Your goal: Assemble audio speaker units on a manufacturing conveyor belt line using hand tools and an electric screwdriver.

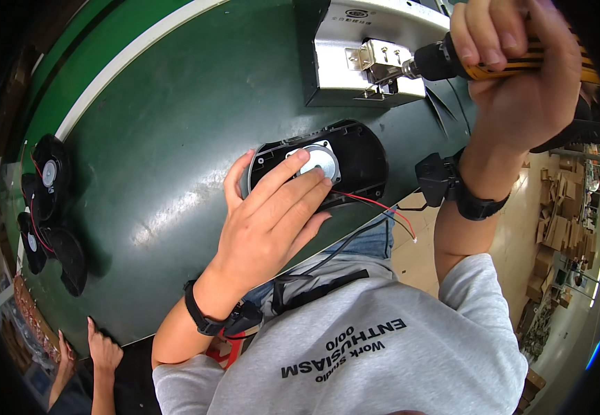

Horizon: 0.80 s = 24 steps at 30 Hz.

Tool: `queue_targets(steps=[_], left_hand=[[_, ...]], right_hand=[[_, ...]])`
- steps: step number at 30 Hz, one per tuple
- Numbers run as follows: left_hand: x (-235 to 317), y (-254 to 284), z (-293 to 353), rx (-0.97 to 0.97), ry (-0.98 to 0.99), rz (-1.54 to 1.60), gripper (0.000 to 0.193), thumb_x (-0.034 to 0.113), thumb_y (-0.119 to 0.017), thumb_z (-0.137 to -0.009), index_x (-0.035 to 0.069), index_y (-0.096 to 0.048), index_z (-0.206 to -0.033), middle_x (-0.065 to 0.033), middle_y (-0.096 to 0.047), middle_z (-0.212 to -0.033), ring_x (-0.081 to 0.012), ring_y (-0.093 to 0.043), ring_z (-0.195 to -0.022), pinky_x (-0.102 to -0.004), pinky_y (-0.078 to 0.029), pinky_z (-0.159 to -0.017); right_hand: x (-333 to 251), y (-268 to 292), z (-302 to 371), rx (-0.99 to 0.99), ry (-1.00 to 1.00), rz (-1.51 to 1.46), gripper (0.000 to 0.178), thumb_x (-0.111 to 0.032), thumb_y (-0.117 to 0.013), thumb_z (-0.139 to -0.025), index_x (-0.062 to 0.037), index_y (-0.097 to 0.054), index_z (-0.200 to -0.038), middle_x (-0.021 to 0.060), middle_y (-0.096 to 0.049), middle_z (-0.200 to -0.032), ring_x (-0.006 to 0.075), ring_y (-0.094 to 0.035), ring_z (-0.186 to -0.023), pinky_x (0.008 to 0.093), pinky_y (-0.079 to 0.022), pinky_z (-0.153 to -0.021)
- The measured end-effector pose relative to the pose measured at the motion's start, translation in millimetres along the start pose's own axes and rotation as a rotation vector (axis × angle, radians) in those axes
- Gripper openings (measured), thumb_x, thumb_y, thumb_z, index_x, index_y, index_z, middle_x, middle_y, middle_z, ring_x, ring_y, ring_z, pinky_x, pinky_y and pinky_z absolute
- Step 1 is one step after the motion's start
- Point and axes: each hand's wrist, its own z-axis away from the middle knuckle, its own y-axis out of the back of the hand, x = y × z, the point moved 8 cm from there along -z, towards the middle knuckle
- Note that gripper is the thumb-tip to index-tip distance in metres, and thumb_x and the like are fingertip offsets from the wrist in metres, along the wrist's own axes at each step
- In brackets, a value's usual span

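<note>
An oval black plastic housing (366, 149) lies on the green table, its hollow side up. Inside it sits a round speaker with a silver magnet (325, 160). My left hand (265, 214) rests on it, fingers stretched and apart, with fingertips touching the magnet and one finger over the housing's left end. A red and a black wire (383, 206) run from the housing past the table's near edge. Up at the right, my right hand (528, 76) is wrapped round a yellow and black electric screwdriver (440, 61). The screwdriver's tip is at the metal front bracket (383, 59) of a silver screw feeder (341, 79).
More black housings with speakers and wires (49, 173) lie at the table's left end. Another person's hands (105, 351) are at the lower left, beside a tray of small copper-coloured parts (33, 318). Cardboard boxes (556, 221) stand on the floor at the right.
</note>
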Motion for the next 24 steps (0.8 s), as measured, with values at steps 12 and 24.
queue_targets(steps=[12, 24], left_hand=[[-1, 0, 4, 0.01, 0.02, 0.03, 0.043, 0.017, -0.09, -0.072, 0.011, -0.078, -0.112, -0.0022, -0.073, -0.12, -0.0243, -0.065, -0.127, -0.0583, -0.033, -0.114], [4, 26, 5, 0.238, 0.07, 0.174, 0.045, 0.007, -0.078, -0.083, -0.001, -0.069, -0.126, -0.013, -0.075, -0.115, -0.0304, -0.069, -0.115, -0.0601, -0.028, -0.117]], right_hand=[[-15, -4, -1, -0.368, -0.157, -0.05, 0.027, -0.023, -0.05, -0.104, -0.0033, -0.06, -0.089, 0.0049, -0.058, -0.076, 0.0143, -0.056, -0.067, 0.0302, -0.049, -0.066], [-31, -67, 51, -0.201, -0.232, -0.231, 0.037, -0.033, -0.051, -0.109, -0.0062, -0.042, -0.133, 0.0031, -0.052, -0.07, 0.0145, -0.05, -0.046, 0.0332, -0.044, -0.042]])
